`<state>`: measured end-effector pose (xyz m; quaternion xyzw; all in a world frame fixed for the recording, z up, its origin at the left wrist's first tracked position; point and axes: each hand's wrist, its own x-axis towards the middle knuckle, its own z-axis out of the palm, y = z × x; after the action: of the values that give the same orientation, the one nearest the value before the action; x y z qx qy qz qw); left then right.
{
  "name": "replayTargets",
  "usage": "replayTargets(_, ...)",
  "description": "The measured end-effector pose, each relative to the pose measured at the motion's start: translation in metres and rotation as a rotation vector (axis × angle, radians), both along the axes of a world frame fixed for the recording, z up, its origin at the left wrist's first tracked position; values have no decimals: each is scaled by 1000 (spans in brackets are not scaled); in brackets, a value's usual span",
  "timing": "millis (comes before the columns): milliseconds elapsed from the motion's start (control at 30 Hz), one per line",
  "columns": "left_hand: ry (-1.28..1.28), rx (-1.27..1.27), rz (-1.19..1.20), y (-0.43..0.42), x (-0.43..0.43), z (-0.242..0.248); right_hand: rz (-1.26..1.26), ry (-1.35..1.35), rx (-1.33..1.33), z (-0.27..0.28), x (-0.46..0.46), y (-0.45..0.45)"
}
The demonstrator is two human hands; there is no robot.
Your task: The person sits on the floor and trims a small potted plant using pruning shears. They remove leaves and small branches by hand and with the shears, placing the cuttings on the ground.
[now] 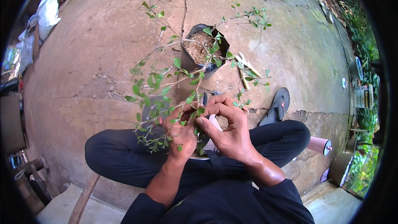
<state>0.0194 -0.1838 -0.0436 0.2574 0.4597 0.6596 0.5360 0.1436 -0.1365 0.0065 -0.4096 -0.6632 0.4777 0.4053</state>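
Observation:
A small leafy plant (199, 71) with thin spreading branches grows from a black plastic grow bag (187, 59) filled with brown, fibrous medium. Some branches have pale wire wound along them. My left hand (182, 127) closes around a leafy branch close to my lap, its fingertips partly behind leaves. Beside it, my right hand (228, 124) pinches at the same branch, thumb and forefinger bent close together. Leaves hide exactly what lies between the fingertips. Pliers or cutters with pale handles (247, 68) lie on the ground right of the bag.
Cracked concrete (93, 53) surrounds the bag. A dark flip-flop (276, 107) lies before my right knee, another behind leaves at left. A pink cylinder (318, 145) is beyond that knee. White plastic bags (48, 14) stand far left; a labelled bucket (363, 96) is far right.

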Motion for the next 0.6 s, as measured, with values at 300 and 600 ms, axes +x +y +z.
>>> replayTargets(300, 99, -124, -17, 5, -2, 30, -98, -193, 289, -6, 7, 1)
replayTargets(600, 202, -81, 21, 8, -6, 29, -61, -248, 235, 5, 8, 0)
